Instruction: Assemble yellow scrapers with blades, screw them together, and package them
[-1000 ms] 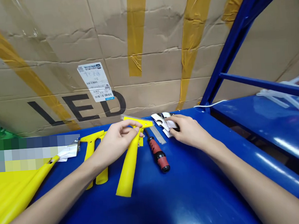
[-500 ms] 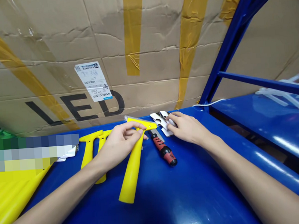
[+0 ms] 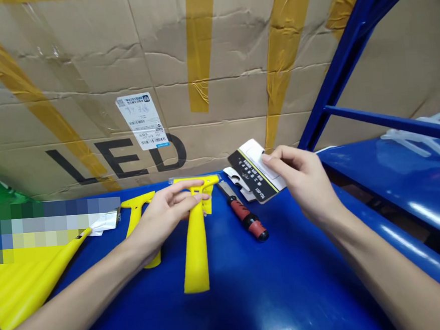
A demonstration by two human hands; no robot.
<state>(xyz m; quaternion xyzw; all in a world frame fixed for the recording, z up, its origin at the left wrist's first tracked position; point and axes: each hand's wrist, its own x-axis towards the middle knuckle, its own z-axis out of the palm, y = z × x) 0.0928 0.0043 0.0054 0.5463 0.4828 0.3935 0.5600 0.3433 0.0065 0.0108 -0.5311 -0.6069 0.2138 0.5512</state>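
Observation:
My left hand (image 3: 177,203) grips a yellow scraper (image 3: 196,257) near its head, with thumb and fingers around the neck. The scraper's wide handle points towards me, and a clear strip shows along its far edge. In my right hand (image 3: 304,179) a black and white printed card (image 3: 258,172) is pinched between thumb and fingers, raised above the blue surface. Under and beside it lie more white cards (image 3: 240,183). Between my hands rests a tool with a red and black handle (image 3: 246,218) and a flat metal blade.
Another yellow scraper (image 3: 136,211) lies left, partly behind my left forearm. Further left are yellow tubular pieces (image 3: 28,284) and a white wrapper (image 3: 105,222). A large cardboard box (image 3: 227,49) stands behind the blue surface (image 3: 259,293). A blue metal frame (image 3: 334,76) rises at right, near translucent strips (image 3: 421,138).
My right hand has picked a card off the pile and lifted it towards me. The scraper in my left hand has turned, its handle swinging right to point more straight at me.

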